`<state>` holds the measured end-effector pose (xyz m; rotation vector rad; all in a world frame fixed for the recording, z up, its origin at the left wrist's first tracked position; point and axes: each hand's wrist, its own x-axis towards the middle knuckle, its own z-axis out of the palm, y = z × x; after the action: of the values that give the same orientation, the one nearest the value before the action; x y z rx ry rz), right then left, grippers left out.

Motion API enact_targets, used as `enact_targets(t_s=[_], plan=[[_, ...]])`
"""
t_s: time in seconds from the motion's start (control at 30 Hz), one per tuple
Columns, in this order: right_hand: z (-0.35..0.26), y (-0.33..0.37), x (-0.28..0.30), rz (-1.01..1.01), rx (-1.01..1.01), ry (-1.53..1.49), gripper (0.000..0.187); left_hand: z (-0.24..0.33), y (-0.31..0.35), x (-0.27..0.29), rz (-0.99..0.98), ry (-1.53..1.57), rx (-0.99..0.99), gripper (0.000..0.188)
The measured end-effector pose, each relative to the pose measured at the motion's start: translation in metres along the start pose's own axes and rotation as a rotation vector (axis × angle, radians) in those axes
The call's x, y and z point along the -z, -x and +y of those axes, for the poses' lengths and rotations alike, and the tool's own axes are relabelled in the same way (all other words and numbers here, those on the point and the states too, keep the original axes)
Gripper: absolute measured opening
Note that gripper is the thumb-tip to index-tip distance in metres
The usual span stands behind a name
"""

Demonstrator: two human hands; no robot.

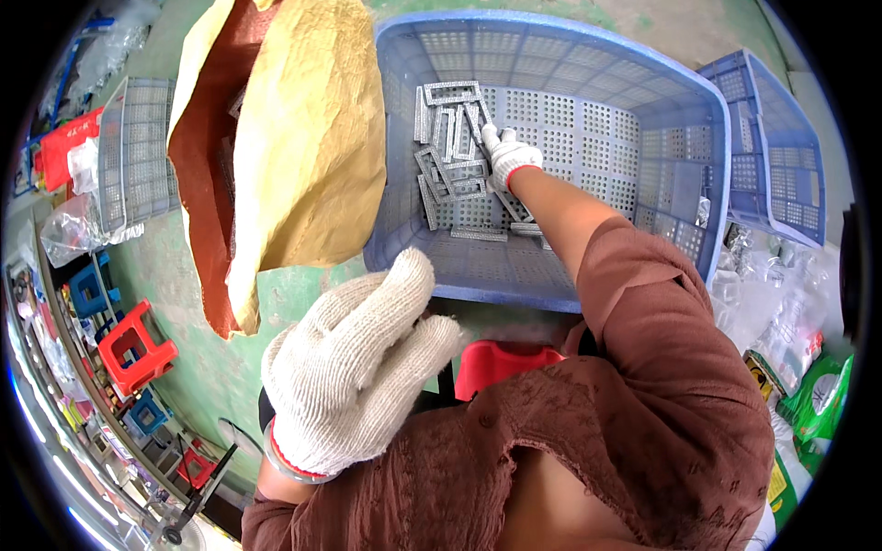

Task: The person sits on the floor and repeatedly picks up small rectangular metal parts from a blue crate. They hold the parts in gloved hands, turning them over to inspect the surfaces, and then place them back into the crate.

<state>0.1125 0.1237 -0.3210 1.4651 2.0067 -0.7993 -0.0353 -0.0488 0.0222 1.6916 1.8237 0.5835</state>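
My left hand, in a thick off-white knitted glove, is raised in front of my body. Its fingers stretch up and to the right with the thumb apart, and nothing shows between them. My right hand, gloved in white with a red cuff, reaches down into a large blue plastic crate. Its fingers are extended at the edge of a loose heap of silver-grey rectangular metal frames. No piece is visibly gripped, though the underside of this hand is hidden. Several frames overlap one another; a few lie nearer the crate's front wall.
Left of the crate stands an open yellow woven sack with a reddish-brown lining and grey pieces inside. Another blue crate adjoins on the right. Red stools and a grey-blue crate stand left. Plastic bags lie at right.
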Motion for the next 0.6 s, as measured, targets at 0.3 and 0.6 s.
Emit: enact_targets(t_s=[0.3, 0.6], plan=[[0.022, -0.028, -0.021, 0.089, 0.101, -0.005, 0.069, -0.002, -0.012, -0.008, -0.039, 0.019, 0.024, 0.048], [0.029, -0.016, -0.027, 0.168, 0.059, 0.059, 0.047, -0.008, -0.011, -0.014, -0.043, 0.018, -0.02, 0.042]])
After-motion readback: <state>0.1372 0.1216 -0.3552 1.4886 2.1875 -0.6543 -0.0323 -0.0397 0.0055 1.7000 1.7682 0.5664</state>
